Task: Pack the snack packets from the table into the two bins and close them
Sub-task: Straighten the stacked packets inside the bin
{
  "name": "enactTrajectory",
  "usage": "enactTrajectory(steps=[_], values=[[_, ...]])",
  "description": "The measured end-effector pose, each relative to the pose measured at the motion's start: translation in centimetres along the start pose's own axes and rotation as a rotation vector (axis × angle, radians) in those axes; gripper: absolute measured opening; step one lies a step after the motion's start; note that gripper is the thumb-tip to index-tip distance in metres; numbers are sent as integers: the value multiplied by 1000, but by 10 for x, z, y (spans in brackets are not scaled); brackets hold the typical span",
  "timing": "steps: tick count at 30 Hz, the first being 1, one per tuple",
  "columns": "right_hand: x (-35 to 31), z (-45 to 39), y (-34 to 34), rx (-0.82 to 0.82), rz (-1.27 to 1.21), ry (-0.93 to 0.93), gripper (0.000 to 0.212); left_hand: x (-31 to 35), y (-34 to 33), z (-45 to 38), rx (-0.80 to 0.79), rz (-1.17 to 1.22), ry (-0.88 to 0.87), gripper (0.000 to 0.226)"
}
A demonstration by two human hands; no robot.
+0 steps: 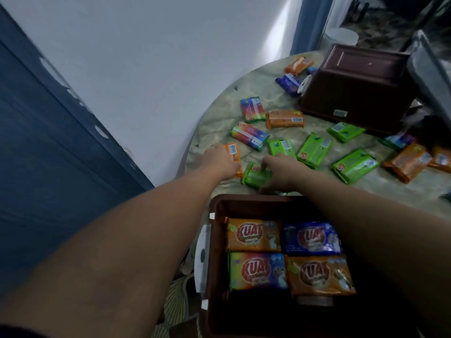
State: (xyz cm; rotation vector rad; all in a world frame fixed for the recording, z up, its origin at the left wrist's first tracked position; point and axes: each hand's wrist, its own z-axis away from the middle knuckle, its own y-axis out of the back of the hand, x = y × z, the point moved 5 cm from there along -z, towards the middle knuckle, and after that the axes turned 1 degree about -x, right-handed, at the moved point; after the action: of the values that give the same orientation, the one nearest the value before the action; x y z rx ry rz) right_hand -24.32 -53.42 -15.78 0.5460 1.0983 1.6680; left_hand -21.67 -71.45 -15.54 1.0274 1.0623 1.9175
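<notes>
Two bare forearms — no sleeves, watches or rings visible — end in a left hand (pixel 220 160) and a right hand (pixel 280 170).

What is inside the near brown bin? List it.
Near brown bin: four packets in view, orange packet, blue packet, rainbow packet, second orange packet. The right forearm covers the bin's right side; anything beneath the packets is hidden.

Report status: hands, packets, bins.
Left hand on orange packet; right hand grips green packet. Near bin holds four. Far bin overturned.
</notes>
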Motion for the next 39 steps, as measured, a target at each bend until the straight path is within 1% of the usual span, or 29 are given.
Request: enactTrajectory(steps=[2, 5, 8, 12, 15, 18, 20, 21, 24, 27, 30, 32, 35, 37, 39], values=[[-1, -1, -6, 8, 61, -28, 94, 0, -11, -8, -7, 27, 40, 88], [1, -4, -10, -10, 44, -62, 97, 1, -24, -18, 7, -21, 71, 99], [3, -5, -9, 12, 14, -63, 95, 6, -29, -22, 5, -105, 45, 103], [5, -3, -8, 68, -34, -58, 91, 10, -32, -22, -66, -147, 44, 109], [6, 0, -4, 105, -106, -55, 88, 7, -33, -15, -126, -77, 35, 109], [8, 4, 2, 134, -161, -34, 89, 2, -34, -11, -143, 18, 12, 112], [9, 12, 12, 211, -230, -19, 89, 0, -28, -8, -104, 72, -21, 113], [9, 18, 18, 263, -277, -10, 91, -1, -21, -6, -60, 82, -41, 109], [10, 36, 34, 402, -375, 52, 94, 0, 6, 13, 126, 85, -122, 86], [14, 60, 43, 498, -422, 101, 83, 7, 32, 43, 256, 99, -214, 73], [18, 90, 45, 590, -440, 156, 73, 16, 47, 77, 328, 114, -321, 65], [22, 112, 40, 631, -421, 187, 72, 21, 51, 101, 361, 99, -411, 65], [31, 141, 26, 646, -377, 219, 83, 24, 46, 140, 359, 78, -520, 73], [40, 158, 15, 604, -343, 249, 88, 22, 34, 164, 336, 75, -576, 81], [43, 166, 7, 535, -288, 300, 86, 15, 16, 178, 297, 56, -629, 87]])
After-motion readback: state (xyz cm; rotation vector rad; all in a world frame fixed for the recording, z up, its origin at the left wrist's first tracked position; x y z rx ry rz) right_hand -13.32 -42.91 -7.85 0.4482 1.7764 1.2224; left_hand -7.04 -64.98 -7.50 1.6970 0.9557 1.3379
